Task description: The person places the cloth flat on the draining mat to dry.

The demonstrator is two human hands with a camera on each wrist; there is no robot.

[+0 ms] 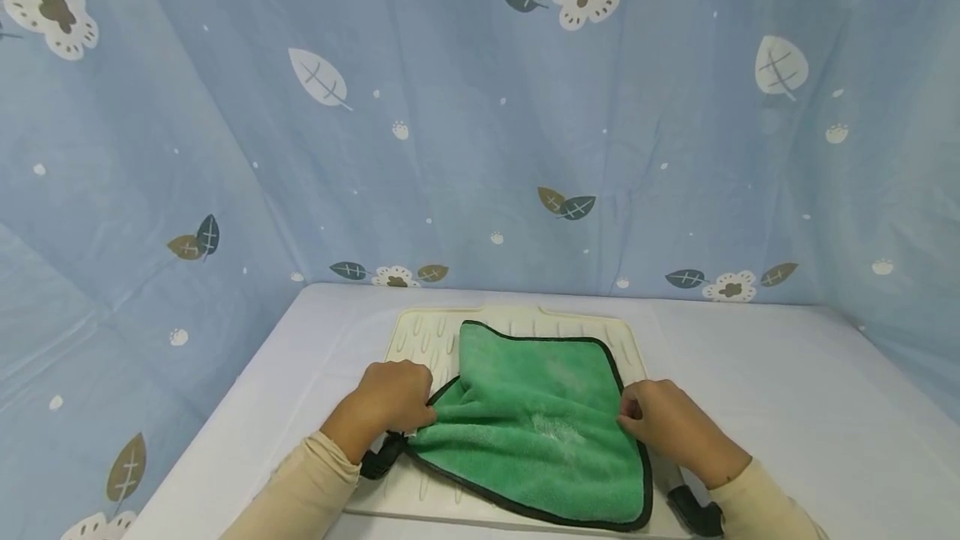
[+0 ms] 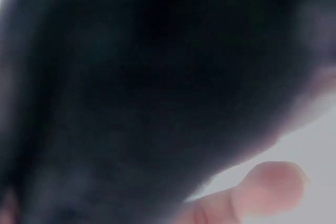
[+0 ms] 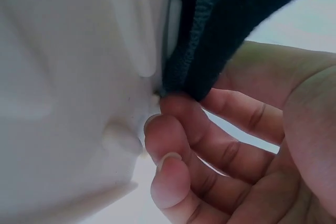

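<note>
Dark edging sits pinched in the right hand; the left hand grips the opposite side of the green cloth, which lies creased on the cream ribbed tray. Even, gentle outward tension should flatten those folds best.

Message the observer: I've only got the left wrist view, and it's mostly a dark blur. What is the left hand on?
Observer: The left-hand grip holds the left edge of a green, plush, black-edged, roughly rectangular cloth.
Operator: And where's the other hand?
Observer: The right-hand grip pinches the right edge of that cloth.
Operator: Anything underneath it?
Observer: Yes, the cloth lies over a cream, roughly rectangular, plastic-looking board with raised oval ridges.
</note>
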